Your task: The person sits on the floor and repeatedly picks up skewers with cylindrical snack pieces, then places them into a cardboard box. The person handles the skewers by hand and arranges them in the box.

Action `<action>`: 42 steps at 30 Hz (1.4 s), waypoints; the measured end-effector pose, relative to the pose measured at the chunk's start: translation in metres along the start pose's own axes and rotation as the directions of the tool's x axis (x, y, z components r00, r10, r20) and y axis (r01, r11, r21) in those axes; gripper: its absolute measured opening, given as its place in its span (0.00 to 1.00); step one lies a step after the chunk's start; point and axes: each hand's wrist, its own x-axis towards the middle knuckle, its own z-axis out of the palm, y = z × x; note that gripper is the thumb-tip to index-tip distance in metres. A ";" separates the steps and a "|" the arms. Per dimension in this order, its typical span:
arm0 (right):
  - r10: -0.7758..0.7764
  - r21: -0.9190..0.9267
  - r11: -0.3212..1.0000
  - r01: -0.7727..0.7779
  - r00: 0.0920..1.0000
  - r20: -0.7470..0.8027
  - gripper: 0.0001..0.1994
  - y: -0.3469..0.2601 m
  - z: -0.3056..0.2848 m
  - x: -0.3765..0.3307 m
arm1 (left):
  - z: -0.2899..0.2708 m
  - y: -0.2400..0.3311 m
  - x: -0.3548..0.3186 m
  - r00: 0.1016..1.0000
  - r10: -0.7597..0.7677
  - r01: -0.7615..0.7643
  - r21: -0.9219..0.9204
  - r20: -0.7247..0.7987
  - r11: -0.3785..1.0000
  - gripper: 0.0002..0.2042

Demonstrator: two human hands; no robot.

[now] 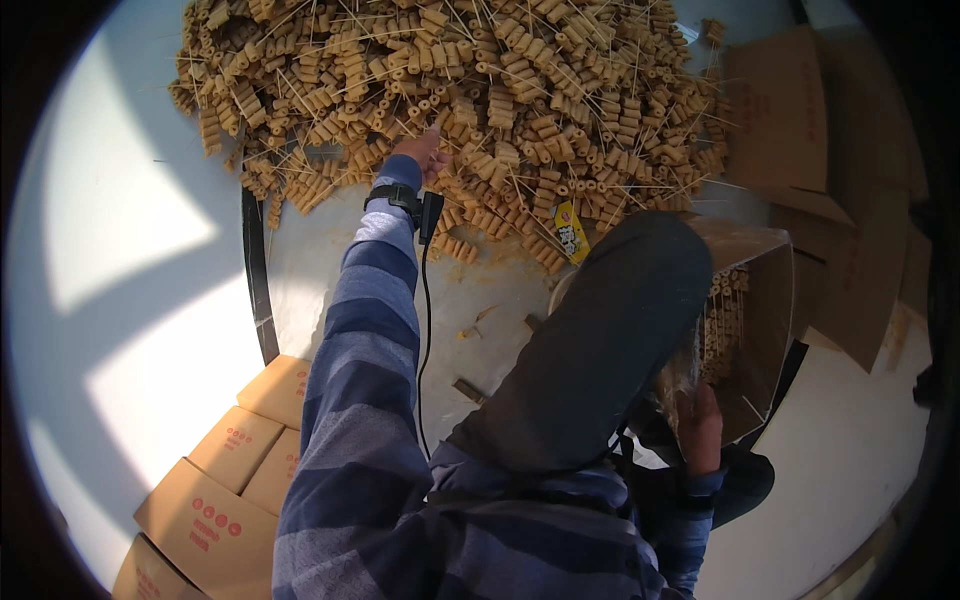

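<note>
A big heap of brown, ridged, tube-shaped pieces on thin wooden skewers point(520, 75) fills the far side. My left hand point(425, 153) reaches to its near edge, fingers apart among the skewered pieces, with nothing clearly held. A black strap with a small device and cable point(405, 203) is round that wrist. At the right, an uncovered cardboard carton point(768, 310) has a clear plastic liner point(683, 378) and skewered pieces point(722, 325) lined up inside. My right hand point(700, 428) is closed on the liner at the carton's near side; its fingertips are partly hidden.
My bent knee point(630, 300) rises between the heap and the carton. A yellow packet point(571, 233) lies at the heap's near edge. Closed cartons point(205, 515) are stacked at the lower left. More cardboard point(780, 120) stands at the far right.
</note>
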 end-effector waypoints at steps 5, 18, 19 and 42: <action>0.058 -0.015 0.998 -0.058 0.998 0.009 0.17 0.002 -0.002 -0.006 | 0.024 -0.003 0.003 1.000 0.010 -0.008 -0.090 0.027 0.996 0.13; 0.064 0.879 0.476 -0.032 0.998 0.002 0.15 -0.127 -0.080 0.011 | 0.031 -0.010 -0.234 0.582 0.809 -0.794 0.154 -0.086 0.588 0.14; 0.022 0.946 0.310 -0.098 0.995 0.096 0.17 -0.147 -0.081 0.010 | 0.043 -0.011 -0.260 0.458 0.888 -0.850 0.271 -0.041 0.451 0.12; -0.014 0.954 -0.052 -0.295 0.956 0.295 0.19 -0.160 -0.032 0.033 | -0.004 -0.129 -0.157 0.645 0.751 -0.446 0.869 0.144 0.217 0.23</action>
